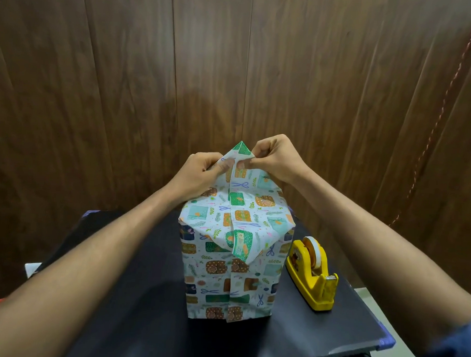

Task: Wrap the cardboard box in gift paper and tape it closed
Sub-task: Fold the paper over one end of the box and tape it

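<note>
A home room, it seems: wood-panelled wall [124, 92], small black bench [147, 323], yellow tape dispenser [312, 279].

dim, even indoor light, soft shadows, wide-angle bowing and blur at edges.

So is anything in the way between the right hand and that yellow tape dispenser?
Nothing visible. The tape dispenser sits on the dark table right of the wrapped box, below the right hand. But both hands are pinching the paper flap.
</note>
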